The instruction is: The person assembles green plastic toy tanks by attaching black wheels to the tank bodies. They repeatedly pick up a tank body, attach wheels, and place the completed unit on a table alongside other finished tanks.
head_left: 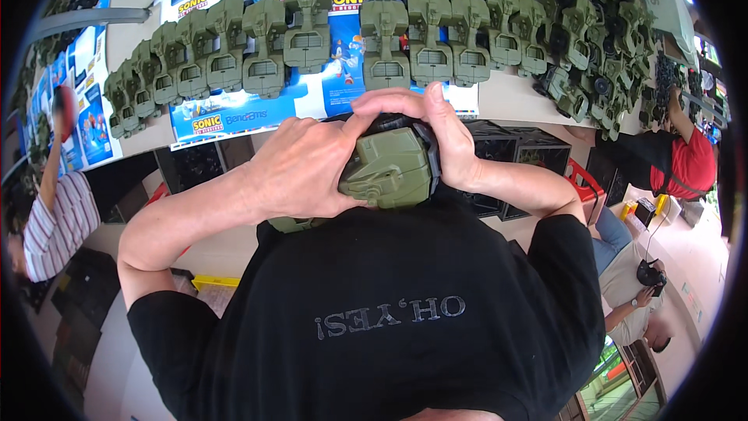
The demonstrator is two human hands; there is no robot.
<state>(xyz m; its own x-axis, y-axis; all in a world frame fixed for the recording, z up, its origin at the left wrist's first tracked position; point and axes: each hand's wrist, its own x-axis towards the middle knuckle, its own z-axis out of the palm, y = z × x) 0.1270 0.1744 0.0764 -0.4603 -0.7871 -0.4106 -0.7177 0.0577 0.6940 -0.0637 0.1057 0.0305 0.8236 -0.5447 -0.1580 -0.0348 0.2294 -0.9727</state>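
Observation:
In front of my chest I hold an olive-green plastic toy truck [393, 168] with a black part along its far and right sides. My left hand [308, 164] grips its left side, thumb at the near edge. My right hand [450, 140] wraps round the far and right side, its fingers bent over the top toward the left hand. The palms hide part of the toy. Below my left wrist, another green piece [296, 224] shows partly against my shirt. Just beyond my hands, a row of similar green toy trucks [386, 43] lines the table edge.
Printed blue and white sheets [226, 123] lie under the row on the table. A heap of green trucks with black wheels [600, 70] fills the right side. Black crates [514, 148] and a red stool [584, 187] stand below. Other people [58, 226] are at left and right.

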